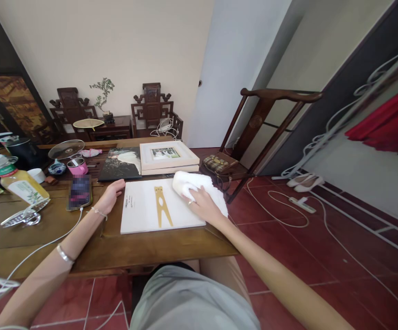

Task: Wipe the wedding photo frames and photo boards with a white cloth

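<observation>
A flat white board (141, 213) lies on the wooden table in front of me. A gold-coloured, two-legged piece (161, 206) with a small oval opening sits on its upper face, and small dark print runs along its left side. My left hand (113, 195) is at the board's upper left edge, fingers curled against it. On the right part of the board, my right hand (204, 206) presses a bunched white towel (185, 181). The towel covers the board's upper right corner and hangs past the right edge. My right fingertips are partly sunk in the cloth.
Behind the board are light-framed pictures (169, 166) and a dark photo panel (107, 168). Left stand a phone (80, 191) on a white cable, a pink mug (77, 167), a bottle (22, 181) and a metal clip-like object (27, 216). A wooden chair (254, 123) stands right.
</observation>
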`<act>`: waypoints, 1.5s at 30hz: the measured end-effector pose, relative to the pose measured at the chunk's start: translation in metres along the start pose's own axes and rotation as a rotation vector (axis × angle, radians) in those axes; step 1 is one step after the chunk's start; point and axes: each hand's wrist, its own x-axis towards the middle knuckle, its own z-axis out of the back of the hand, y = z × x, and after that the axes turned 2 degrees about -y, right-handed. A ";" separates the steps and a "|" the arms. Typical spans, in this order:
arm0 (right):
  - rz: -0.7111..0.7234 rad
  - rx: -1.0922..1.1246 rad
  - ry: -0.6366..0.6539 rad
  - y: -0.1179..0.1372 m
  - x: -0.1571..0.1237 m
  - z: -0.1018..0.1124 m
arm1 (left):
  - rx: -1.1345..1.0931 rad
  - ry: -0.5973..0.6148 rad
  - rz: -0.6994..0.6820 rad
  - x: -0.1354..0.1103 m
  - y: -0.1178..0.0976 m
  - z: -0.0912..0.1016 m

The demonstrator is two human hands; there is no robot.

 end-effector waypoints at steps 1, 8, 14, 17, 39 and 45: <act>0.014 0.004 -0.003 0.000 0.000 -0.001 | -0.073 0.025 0.027 -0.001 -0.003 0.001; 0.054 0.034 -0.072 -0.006 -0.002 -0.004 | -0.457 0.182 0.120 -0.016 -0.021 0.005; 0.150 0.056 -0.173 0.024 0.000 0.011 | -0.552 0.297 0.178 -0.032 -0.027 0.000; 0.351 0.062 -0.096 0.070 -0.002 0.018 | -0.588 0.293 0.150 -0.036 -0.027 0.000; 0.520 0.217 -0.425 0.112 -0.037 -0.004 | -0.486 0.157 -0.109 -0.053 -0.035 0.003; 0.331 0.497 -0.428 0.109 -0.037 0.020 | -0.450 0.163 -0.178 -0.055 -0.038 0.002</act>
